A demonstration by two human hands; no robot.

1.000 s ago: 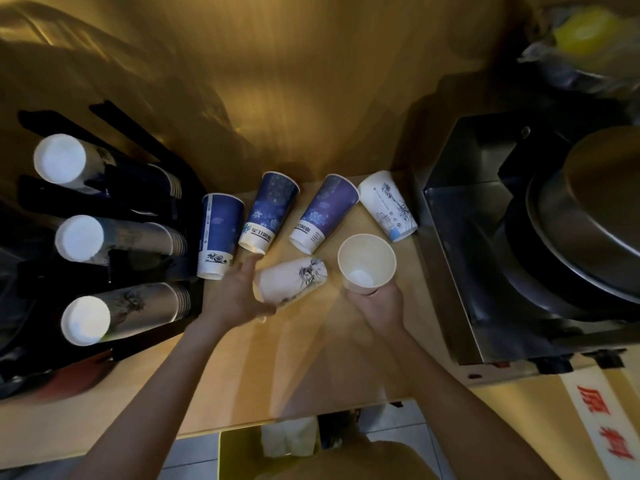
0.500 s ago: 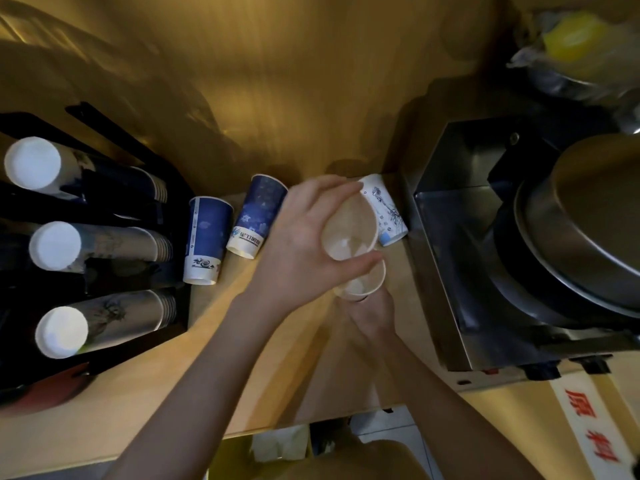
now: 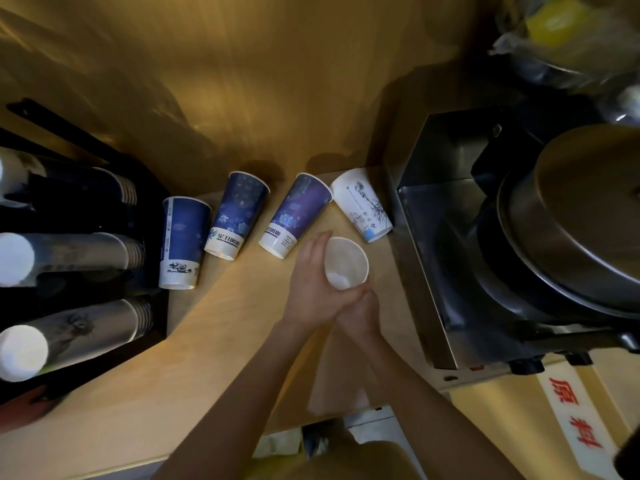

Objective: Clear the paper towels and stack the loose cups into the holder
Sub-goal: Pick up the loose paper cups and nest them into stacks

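Matt paper cups point(image 3: 346, 263), smooth wood counter point(image 3: 225, 327)

A pale wooden countertop point(image 3: 221, 341) is running from near left to far right beneath a tall wooden back panel point(image 3: 242, 81). At the right, a boxy stainless-steel machine point(image 3: 433, 209) is carrying a round domed metal lid point(image 3: 588, 216). A white strip with red characters point(image 3: 575, 424) is lying near right, and a crumpled plastic bag holding something yellow point(image 3: 554, 26) is sitting far right.

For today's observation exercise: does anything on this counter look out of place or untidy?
Yes. Four paper cups stand upside down, loose, along the counter's back edge: three blue cups and a white cup. They belong in the black holder at left. Nothing looks spilled or damaged.
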